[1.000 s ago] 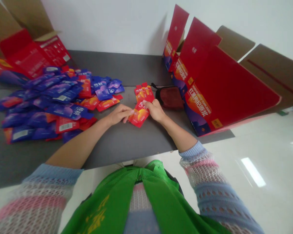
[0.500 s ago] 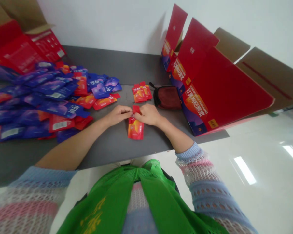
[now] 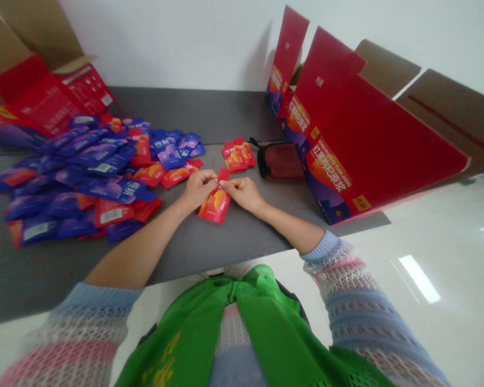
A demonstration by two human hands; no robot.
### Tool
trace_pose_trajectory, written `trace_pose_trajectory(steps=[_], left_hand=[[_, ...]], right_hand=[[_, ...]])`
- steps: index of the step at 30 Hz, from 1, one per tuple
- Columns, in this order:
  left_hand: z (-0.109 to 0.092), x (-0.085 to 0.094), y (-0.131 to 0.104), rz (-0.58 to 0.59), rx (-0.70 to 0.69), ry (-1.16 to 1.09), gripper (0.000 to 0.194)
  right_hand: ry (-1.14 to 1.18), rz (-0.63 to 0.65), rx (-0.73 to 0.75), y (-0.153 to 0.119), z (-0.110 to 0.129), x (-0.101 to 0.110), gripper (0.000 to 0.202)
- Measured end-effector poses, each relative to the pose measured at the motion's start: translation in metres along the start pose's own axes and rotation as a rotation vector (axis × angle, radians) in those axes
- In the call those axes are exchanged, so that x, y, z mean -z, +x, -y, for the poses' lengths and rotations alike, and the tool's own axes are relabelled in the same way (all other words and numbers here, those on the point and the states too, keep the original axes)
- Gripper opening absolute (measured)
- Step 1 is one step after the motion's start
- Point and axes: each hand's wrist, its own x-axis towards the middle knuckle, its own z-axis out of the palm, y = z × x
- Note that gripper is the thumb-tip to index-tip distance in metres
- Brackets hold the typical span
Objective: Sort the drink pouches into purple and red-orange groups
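The brown pouch (image 3: 283, 161) lies on the grey table (image 3: 226, 244) and serves as the reference for all positions. A red packet (image 3: 214, 205) is located to the left of the pouch and nearer the person, its upper end directed away from the body and its printed lower part leaning slightly left. The left hand (image 3: 199, 189) pinches the packet's upper left edge between thumb and bent fingers. The right hand (image 3: 247, 193) pinches the upper right edge in the same manner, thumb in front, the two thumb tips close together. From where I stand, I cannot tell whether the packet's lower end touches the table. A small set of red packets (image 3: 237, 155), partly overlapping, lies flat just left of the pouch. Well to its left is a loose heap of blue and red packets (image 3: 99, 156), and beyond that, farther left of the pouch, stands an open red box (image 3: 44, 99). Immediately right of the pouch stands a large red carton (image 3: 383, 150), flaps raised.
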Motion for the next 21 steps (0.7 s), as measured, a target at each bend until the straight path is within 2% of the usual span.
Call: trace_pose_trajectory(steps=[4,6,10,12,15,17,21], left_hand=[[0.004,0.008,0.001,-0.119,-0.093,0.073,0.019],[0.005,0.011,0.0,-0.133,-0.134,0.082,0.02],[0.007,0.011,-0.001,-0.073,-0.084,0.024,0.025],[0.011,0.01,0.0,-0.102,-0.024,-0.023,0.025],[0.019,0.011,0.004,-0.244,0.071,-0.118,0.018],[0.023,0.013,0.007,-0.319,0.123,-0.183,0.014],[0.024,0.016,0.007,-0.311,0.139,-0.26,0.016]], right_hand=[[0.327,0.059,-0.007,0.006,-0.007,-0.003,0.042],[0.426,0.064,-0.018,0.009,-0.007,-0.002,0.029],[0.356,-0.025,-0.074,0.014,-0.007,0.001,0.006],[0.209,-0.061,-0.062,0.011,-0.004,0.005,0.018],[-0.063,-0.137,0.018,-0.001,0.008,0.01,0.045],[-0.195,-0.163,0.067,-0.011,0.019,0.012,0.055],[-0.262,-0.083,0.104,-0.024,0.03,0.005,0.065]])
